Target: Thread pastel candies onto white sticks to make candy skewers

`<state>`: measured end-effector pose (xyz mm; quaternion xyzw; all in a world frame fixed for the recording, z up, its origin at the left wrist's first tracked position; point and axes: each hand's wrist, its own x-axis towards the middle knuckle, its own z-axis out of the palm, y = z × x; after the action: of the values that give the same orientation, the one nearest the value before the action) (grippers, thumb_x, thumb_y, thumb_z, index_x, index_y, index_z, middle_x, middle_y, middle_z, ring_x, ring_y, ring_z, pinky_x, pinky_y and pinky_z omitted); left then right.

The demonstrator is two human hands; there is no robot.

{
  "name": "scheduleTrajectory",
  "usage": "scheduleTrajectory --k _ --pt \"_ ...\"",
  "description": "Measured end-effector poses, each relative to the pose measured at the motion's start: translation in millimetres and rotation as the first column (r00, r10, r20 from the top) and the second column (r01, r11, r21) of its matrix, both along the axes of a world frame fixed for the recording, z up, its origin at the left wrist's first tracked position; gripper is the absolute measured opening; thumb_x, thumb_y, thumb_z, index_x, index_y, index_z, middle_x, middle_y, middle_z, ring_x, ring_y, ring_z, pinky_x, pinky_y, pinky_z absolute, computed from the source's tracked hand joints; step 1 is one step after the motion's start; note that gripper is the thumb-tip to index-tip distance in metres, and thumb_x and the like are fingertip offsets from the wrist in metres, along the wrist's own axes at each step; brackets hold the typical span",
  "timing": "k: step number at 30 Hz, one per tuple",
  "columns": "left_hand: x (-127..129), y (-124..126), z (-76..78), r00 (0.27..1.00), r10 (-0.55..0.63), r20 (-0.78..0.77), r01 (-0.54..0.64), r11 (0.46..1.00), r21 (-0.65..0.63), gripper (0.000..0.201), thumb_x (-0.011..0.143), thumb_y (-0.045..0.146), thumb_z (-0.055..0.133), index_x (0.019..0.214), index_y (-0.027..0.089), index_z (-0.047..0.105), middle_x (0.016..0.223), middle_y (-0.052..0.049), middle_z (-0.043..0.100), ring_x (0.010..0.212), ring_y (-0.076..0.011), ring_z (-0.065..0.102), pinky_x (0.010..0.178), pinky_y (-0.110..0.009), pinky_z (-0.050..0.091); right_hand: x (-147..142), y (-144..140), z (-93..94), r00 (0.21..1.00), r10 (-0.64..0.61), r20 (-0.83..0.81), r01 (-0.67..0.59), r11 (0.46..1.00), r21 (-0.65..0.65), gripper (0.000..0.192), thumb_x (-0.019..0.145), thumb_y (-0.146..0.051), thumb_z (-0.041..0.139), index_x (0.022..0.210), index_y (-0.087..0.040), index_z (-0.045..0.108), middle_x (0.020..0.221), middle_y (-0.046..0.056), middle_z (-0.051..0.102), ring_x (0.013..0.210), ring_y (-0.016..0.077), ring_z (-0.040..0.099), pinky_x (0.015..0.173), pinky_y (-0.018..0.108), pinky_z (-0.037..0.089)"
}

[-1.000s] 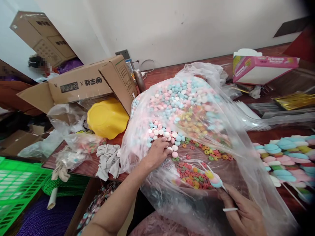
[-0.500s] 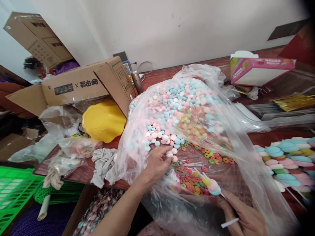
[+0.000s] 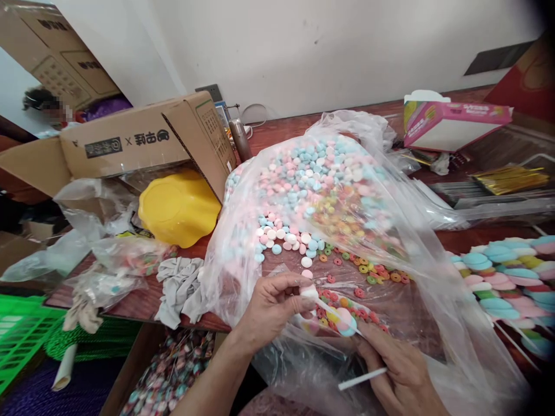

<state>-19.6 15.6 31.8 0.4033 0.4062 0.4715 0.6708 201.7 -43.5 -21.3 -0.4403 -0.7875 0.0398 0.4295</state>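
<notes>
A big clear plastic bag (image 3: pixel 416 231) lies open on the wooden table, full of pastel pink, blue and white round candies (image 3: pixel 312 173) and coloured ring candies (image 3: pixel 368 271). My left hand (image 3: pixel 271 303) pinches a white round candy (image 3: pixel 309 292) at the tip of a stick. My right hand (image 3: pixel 401 370) holds that white stick (image 3: pixel 362 378), which has a few candies (image 3: pixel 344 320) threaded on it. Both hands meet just inside the bag's mouth at the table's near edge.
A yellow bowl (image 3: pixel 180 208) and an open cardboard box (image 3: pixel 143 141) stand at the left, with small bags and a grey cloth (image 3: pixel 180 286). Finished candy skewers (image 3: pixel 507 274) pile at the right. A pink box (image 3: pixel 451 121) sits at the back. A green crate (image 3: pixel 21 341) is below left.
My left hand picked a white candy from the pile and drew back to the stick's tip. My right hand swung the stick leftwards to meet it.
</notes>
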Motion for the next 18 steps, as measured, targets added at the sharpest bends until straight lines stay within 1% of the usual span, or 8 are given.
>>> scheduleTrajectory --k 3,5,7,11,13,15,16,18 --pt "2 1 -6.6 0.997 0.074 0.012 -0.074 0.997 -0.012 0.03 0.064 0.028 0.091 0.09 0.017 0.08 0.068 0.0 0.071 0.054 -0.0105 0.065 0.055 -0.024 0.059 -1 0 3.9 1.0 -0.007 0.004 0.007 0.999 0.032 0.028 0.094 -0.013 0.05 0.116 -0.021 0.065 0.087 0.005 0.08 0.067 0.0181 0.077 0.061 0.023 0.061" --pt "5 1 -10.6 0.993 0.115 0.025 -0.115 0.993 -0.003 0.03 0.063 0.028 0.091 0.089 0.018 0.08 0.071 -0.001 0.073 0.055 -0.0104 0.065 0.055 -0.024 0.059 -2 1 5.6 1.0 -0.011 0.002 0.011 0.999 0.044 0.025 0.094 -0.014 0.05 0.114 -0.02 0.065 0.087 0.006 0.08 0.067 0.0181 0.077 0.06 0.023 0.061" --pt "7 0 -13.5 0.986 0.166 0.009 -0.166 0.986 0.018 0.029 0.062 0.026 0.091 0.088 0.018 0.08 0.077 -0.002 0.076 0.061 -0.0112 0.067 0.059 -0.023 0.06 -2 2 6.2 1.0 -0.005 0.004 0.005 0.999 0.041 0.025 0.094 -0.014 0.05 0.113 -0.02 0.065 0.087 0.006 0.08 0.067 0.018 0.077 0.059 0.022 0.061" --pt "9 -2 -17.7 0.967 0.237 -0.094 -0.228 0.969 0.099 0.024 0.067 0.026 0.088 0.089 0.019 0.081 0.088 -0.004 0.079 0.075 -0.0133 0.071 0.071 -0.023 0.06 -2 0 2.6 1.0 0.017 0.006 -0.017 1.0 0.003 0.026 0.095 -0.013 0.049 0.114 -0.02 0.065 0.087 0.005 0.08 0.066 0.0178 0.076 0.057 0.022 0.06" --pt "9 -3 -19.4 0.952 0.264 -0.156 -0.234 0.954 0.187 0.021 0.072 0.026 0.085 0.091 0.019 0.08 0.091 -0.005 0.08 0.077 -0.0148 0.072 0.072 -0.025 0.06 -2 -1 -0.9 1.0 0.027 0.001 -0.027 1.0 -0.009 0.028 0.094 -0.013 0.05 0.117 -0.02 0.065 0.09 0.006 0.08 0.067 0.0181 0.077 0.058 0.023 0.061" --pt "8 -4 -19.8 0.914 0.319 -0.25 -0.217 0.907 0.361 0.017 0.077 0.023 0.081 0.093 0.019 0.079 0.091 -0.006 0.08 0.079 -0.0162 0.072 0.073 -0.026 0.06 -1 -1 -3.5 1.0 0.028 0.001 -0.028 0.999 -0.03 0.03 0.094 -0.012 0.051 0.119 -0.021 0.064 0.091 0.005 0.08 0.069 0.0185 0.077 0.059 0.023 0.061" --pt "8 -4 -19.3 0.883 0.356 -0.305 -0.182 0.86 0.476 0.015 0.079 0.021 0.079 0.094 0.019 0.079 0.091 -0.006 0.08 0.08 -0.0168 0.073 0.075 -0.027 0.06 0 -1 -3.9 1.0 0.026 0.005 -0.026 0.999 -0.043 0.03 0.094 -0.012 0.05 0.119 -0.021 0.064 0.091 0.005 0.08 0.07 0.0187 0.077 0.06 0.023 0.061" --pt "8 -5 -17.0 0.808 0.443 -0.388 -0.062 0.719 0.692 0.016 0.084 0.014 0.072 0.098 0.019 0.077 0.092 -0.007 0.079 0.083 -0.0176 0.073 0.078 -0.03 0.059 0 -1 -2.7 1.0 0.019 0.014 -0.018 0.997 -0.069 0.032 0.094 -0.012 0.049 0.121 -0.021 0.064 0.092 0.005 0.08 0.07 0.0187 0.077 0.06 0.023 0.062"
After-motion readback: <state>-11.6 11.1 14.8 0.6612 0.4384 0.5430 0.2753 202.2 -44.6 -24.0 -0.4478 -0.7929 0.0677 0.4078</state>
